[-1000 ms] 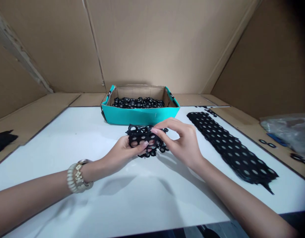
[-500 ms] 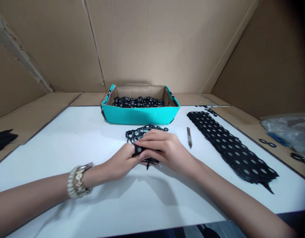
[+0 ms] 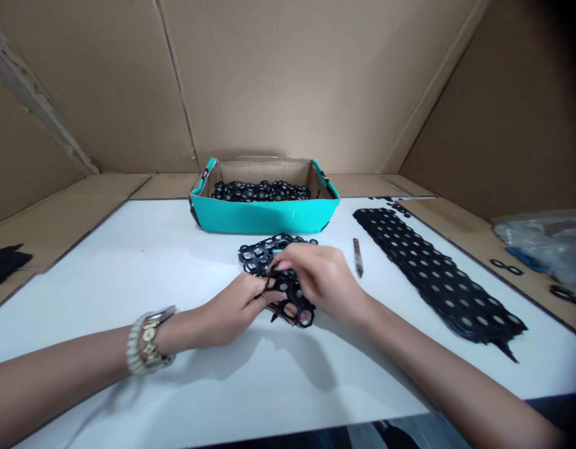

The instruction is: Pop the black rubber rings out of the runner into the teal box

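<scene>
Take the spot where the hands meet as the middle of a clock, with 12 o'clock far away. The left hand (image 3: 231,305) comes in from 8 o'clock, palm side turned in, with its thumb on top of a thin black piece full of round holes (image 3: 284,287). Its fingers curl round and under that piece, holding it up over the white flat bench (image 3: 105,262). The right hand (image 3: 327,280) comes in from 4 o'clock, knuckles up and fingers bent down. Its thumb and first finger pinch a bit of the same black piece, and this hand hides part of it. Pale beaded and gold bracelets (image 3: 150,340) go round the left wrist.

Just past the hands, at 11 o'clock, lies a small heap of black rings (image 3: 257,254). Behind it, at 12 o'clock, a blue-green cardboard box (image 3: 264,217) stands in the way of the back wall, with more black rings (image 3: 262,191) inside. A flat, pointed metal tool (image 3: 357,257) lies between 2 and 3 o'clock. Beyond it, at 3 o'clock, is a long black sheet with pale dots (image 3: 437,274).
</scene>
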{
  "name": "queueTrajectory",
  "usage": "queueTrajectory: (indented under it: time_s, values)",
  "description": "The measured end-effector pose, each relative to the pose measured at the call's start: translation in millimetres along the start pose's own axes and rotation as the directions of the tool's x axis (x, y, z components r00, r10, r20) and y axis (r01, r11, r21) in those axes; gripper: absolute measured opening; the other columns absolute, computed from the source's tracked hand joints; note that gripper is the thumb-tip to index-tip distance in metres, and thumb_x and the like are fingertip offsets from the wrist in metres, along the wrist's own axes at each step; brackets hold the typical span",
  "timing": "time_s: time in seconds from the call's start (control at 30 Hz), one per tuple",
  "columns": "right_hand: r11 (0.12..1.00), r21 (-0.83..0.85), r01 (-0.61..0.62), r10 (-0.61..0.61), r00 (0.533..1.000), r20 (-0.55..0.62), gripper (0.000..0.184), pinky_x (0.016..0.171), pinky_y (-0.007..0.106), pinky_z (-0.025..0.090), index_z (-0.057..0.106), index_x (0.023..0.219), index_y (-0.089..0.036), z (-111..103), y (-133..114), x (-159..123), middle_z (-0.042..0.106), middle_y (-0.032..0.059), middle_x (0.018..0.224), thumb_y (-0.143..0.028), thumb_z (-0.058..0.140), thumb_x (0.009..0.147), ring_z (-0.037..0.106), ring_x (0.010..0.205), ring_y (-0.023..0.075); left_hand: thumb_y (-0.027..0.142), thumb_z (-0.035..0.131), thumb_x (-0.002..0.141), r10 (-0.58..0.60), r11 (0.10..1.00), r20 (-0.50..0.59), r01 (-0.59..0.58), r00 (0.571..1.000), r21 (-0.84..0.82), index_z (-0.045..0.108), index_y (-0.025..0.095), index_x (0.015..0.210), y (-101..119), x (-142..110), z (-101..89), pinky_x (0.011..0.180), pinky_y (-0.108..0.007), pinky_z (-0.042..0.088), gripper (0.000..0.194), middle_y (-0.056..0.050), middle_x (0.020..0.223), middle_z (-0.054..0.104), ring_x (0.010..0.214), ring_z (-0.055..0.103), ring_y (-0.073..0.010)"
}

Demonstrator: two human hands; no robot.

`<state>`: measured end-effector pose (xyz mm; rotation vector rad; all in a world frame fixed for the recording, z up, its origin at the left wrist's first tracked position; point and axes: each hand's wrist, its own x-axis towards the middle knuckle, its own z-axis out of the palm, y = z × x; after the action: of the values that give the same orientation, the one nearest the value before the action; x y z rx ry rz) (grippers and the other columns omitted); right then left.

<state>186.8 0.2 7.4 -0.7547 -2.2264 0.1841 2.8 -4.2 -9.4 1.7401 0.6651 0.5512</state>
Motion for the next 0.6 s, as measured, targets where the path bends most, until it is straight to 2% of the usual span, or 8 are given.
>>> queueTrajectory:
  time_s: [0.07,0.13,0.2,0.23,0.27,0.37,0.43,0.6]
  values:
    - [0.993,0.071,-0.100,0.113,0.969,-0.222,0.028,0.069,0.026,0.052,0.061,0.084,-0.021,-4,5,2,0.069,0.0014,0.079,-0.009,0.038,0.093,0.067,0.073,0.0150,0.042,0.046,0.096,0.019,1.000,0.013,-0.019,1.000,-0.004,0.072,0.018,0.093,0,-1,-0.1,0.083,-0.028,0.053,0.036,-0.005,0.094,0.074,0.087,0.069,-0.0192]
    - [0.958,0.227,-0.176,0.266,0.842,-0.470,0.026,0.066,0.028,0.054,0.058,0.082,-0.022,-10,13,4,0.067,0.0001,0.073,-0.020,0.038,0.098,0.066,0.065,0.0147,0.040,0.045,0.097,0.029,0.999,0.015,-0.029,0.999,0.026,0.071,0.017,0.095,0,-1,0.0,0.085,-0.027,0.052,0.034,-0.006,0.097,0.074,0.091,0.069,-0.0191]
    - [0.928,0.294,-0.231,0.363,0.741,-0.565,0.025,0.060,0.029,0.054,0.060,0.084,-0.021,-15,24,5,0.063,0.0002,0.070,-0.029,0.041,0.099,0.062,0.057,0.0146,0.039,0.045,0.097,0.009,1.000,0.019,-0.009,1.000,0.004,0.070,0.016,0.094,1,-1,0.5,0.085,-0.027,0.052,0.034,-0.007,0.099,0.073,0.093,0.068,-0.0190]
    - [0.932,0.250,-0.263,0.360,0.756,-0.547,0.024,0.060,0.029,0.054,0.063,0.086,-0.021,-17,29,5,0.064,0.0014,0.072,-0.031,0.045,0.098,0.062,0.059,0.0152,0.039,0.045,0.097,-0.015,0.999,0.013,0.016,1.000,-0.030,0.069,0.015,0.094,1,-1,1.0,0.084,-0.027,0.053,0.034,-0.008,0.100,0.073,0.093,0.069,-0.0191]
    - [0.942,0.159,-0.294,0.334,0.806,-0.488,0.022,0.062,0.030,0.054,0.067,0.088,-0.020,-16,34,4,0.065,0.0030,0.076,-0.032,0.050,0.096,0.062,0.063,0.0163,0.039,0.047,0.096,-0.039,0.996,0.000,0.039,0.999,-0.074,0.068,0.014,0.093,1,-1,1.5,0.082,-0.027,0.054,0.033,-0.009,0.099,0.073,0.092,0.069,-0.0193]
    - [0.952,-0.098,-0.290,0.267,0.943,-0.199,0.017,0.074,0.033,0.053,0.073,0.099,-0.020,-10,40,1,0.067,0.0064,0.088,-0.024,0.059,0.091,0.064,0.080,0.0200,0.043,0.055,0.092,-0.075,0.987,-0.057,0.065,0.996,-0.149,0.068,0.013,0.094,0,0,2.9,0.081,-0.030,0.057,0.033,-0.009,0.097,0.073,0.088,0.070,-0.0197]
    - [0.956,-0.140,-0.256,0.243,0.964,-0.106,0.021,0.078,0.034,0.053,0.072,0.106,-0.019,-8,35,1,0.067,0.0072,0.093,-0.021,0.058,0.091,0.064,0.084,0.0201,0.044,0.060,0.089,-0.075,0.977,-0.085,0.056,0.994,-0.204,0.069,0.012,0.096,-2,1,3.4,0.081,-0.030,0.057,0.034,-0.009,0.098,0.073,0.087,0.070,-0.0194]
    - [0.997,-0.041,-0.063,0.055,0.983,-0.176,0.020,0.078,0.034,0.050,0.073,0.101,-0.022,-17,11,3,0.068,0.0055,0.090,-0.023,0.054,0.095,0.060,0.084,0.0187,0.042,0.060,0.089,-0.066,0.953,-0.102,0.033,0.993,-0.301,0.070,0.013,0.102,-8,2,2.8,0.085,-0.032,0.057,0.033,-0.009,0.104,0.071,0.096,0.068,-0.0207]
